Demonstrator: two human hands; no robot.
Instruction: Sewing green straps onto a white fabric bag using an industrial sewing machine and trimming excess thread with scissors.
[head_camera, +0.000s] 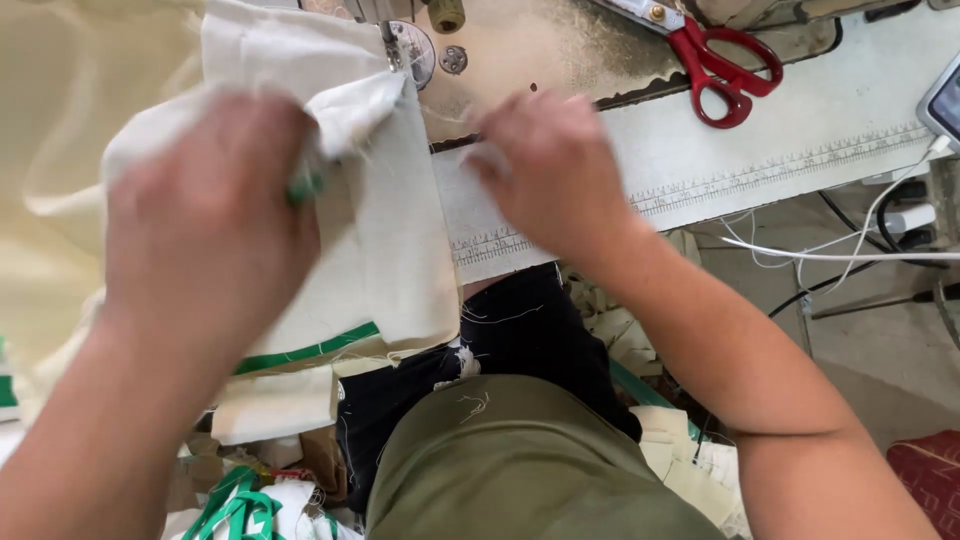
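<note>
Cream cloth (390, 250) is lying across the sewing table (800, 140), spreading from twelve o'clock down to about seven o'clock, and I am judging it to be light, soft and floppy, likely to sag and slide unless I am taking it near the folded edge by the green strip (310, 350). I am bunching its upper part with my left hand (205, 215), which is curled almost closed around a fold, with a bit of green showing at the fingertips. My right hand (550, 170) is pressing down at about one o'clock, fingers bent and close together, touching the cloth's right edge where it is meeting the ruler strip (760, 170) on the table; whether it is pinching anything I cannot tell, as it is blurred. Red scissors (725, 70) are resting at two o'clock, well apart from both hands. Smallest, the needle foot (392, 45) is sitting at twelve o'clock, just above the bunched cloth.
</note>
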